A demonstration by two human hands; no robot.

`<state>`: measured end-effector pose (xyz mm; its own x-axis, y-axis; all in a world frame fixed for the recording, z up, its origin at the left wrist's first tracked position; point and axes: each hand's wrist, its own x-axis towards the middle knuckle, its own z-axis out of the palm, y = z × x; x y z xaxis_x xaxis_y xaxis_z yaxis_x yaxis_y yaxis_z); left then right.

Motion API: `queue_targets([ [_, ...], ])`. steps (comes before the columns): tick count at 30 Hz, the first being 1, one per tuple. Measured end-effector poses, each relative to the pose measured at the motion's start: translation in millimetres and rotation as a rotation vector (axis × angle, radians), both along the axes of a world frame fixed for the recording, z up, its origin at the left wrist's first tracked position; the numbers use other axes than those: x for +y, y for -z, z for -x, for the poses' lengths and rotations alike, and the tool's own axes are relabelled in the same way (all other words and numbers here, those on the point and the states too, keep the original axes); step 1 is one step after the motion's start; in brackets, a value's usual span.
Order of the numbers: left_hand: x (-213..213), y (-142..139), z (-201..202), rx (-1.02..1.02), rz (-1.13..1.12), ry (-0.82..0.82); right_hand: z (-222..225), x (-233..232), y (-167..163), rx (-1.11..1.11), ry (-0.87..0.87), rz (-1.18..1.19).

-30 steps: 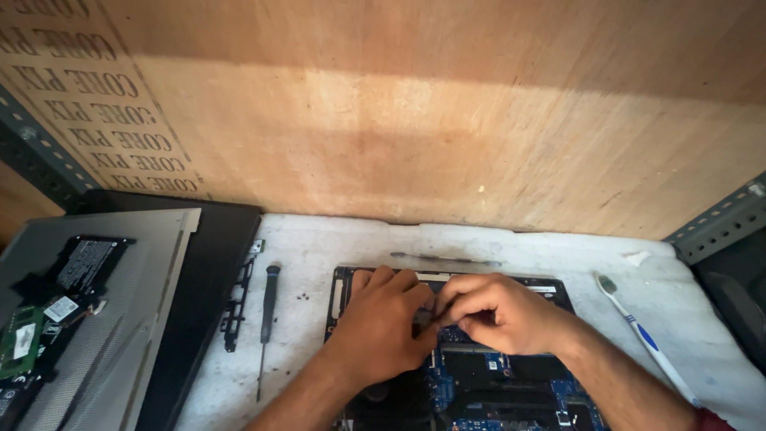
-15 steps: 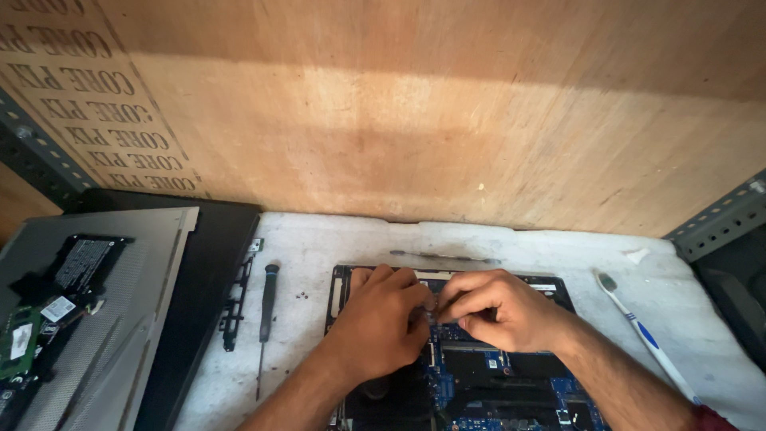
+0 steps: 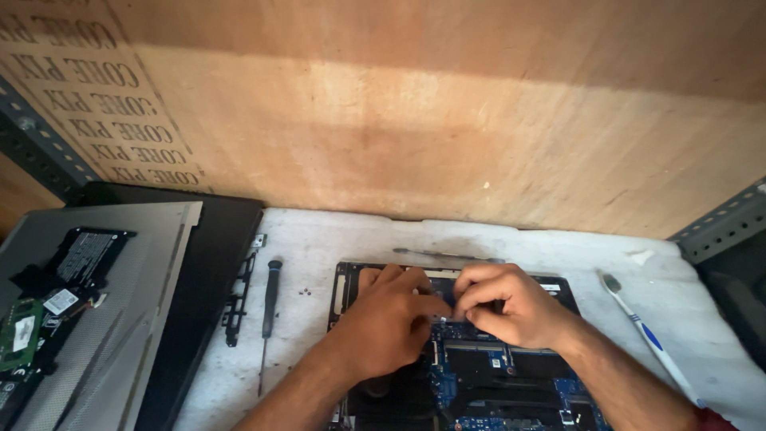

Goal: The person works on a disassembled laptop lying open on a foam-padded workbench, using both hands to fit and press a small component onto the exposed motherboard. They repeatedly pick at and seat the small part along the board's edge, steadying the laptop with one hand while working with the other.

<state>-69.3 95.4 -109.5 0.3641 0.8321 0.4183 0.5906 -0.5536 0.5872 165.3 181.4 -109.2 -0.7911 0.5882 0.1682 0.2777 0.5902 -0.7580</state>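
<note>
Both hands rested on the opened laptop (image 3: 471, 375) lying on the white mat (image 3: 335, 239). The left hand (image 3: 387, 323) pressed flat with fingers spread; the right hand (image 3: 503, 307) pinched something too small to tell. A screwdriver (image 3: 270, 311) lay left of the laptop, a toothbrush (image 3: 646, 335) to its right.

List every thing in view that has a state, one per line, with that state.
Opened laptop: cover off, blue circuit board exposed, flat on the white mat.
Left hand: resting on the board, fingers bent, pinching at a small part.
Right hand: fingertips pinched together against the left hand's.
Screwdriver: lying loose, untouched.
Toothbrush: lying flat, bristles away from the person.
Grey panel: lying at the left, apart from the laptop.
</note>
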Motion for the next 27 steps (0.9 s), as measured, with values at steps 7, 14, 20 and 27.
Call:
queue_targets([
  [7, 1.5, 1.3, 1.6, 0.013, 0.025, 0.014, 0.3, -1.3, -1.1, 0.067, -0.05, -0.018],
  [14, 3.0, 2.8, 3.1, 0.024, 0.057, 0.027, -0.2, -0.3, 2.3, 0.019, -0.022, 0.03],
  [20, 3.8, 5.3, 3.4, 0.006, 0.02, 0.024, -1.2, -0.8, 2.1, 0.016, -0.019, 0.029],
  [27, 4.4, 7.3, 3.5, -0.001, 0.033, 0.038, -1.0, -1.6, -0.9, 0.061, -0.071, -0.031],
])
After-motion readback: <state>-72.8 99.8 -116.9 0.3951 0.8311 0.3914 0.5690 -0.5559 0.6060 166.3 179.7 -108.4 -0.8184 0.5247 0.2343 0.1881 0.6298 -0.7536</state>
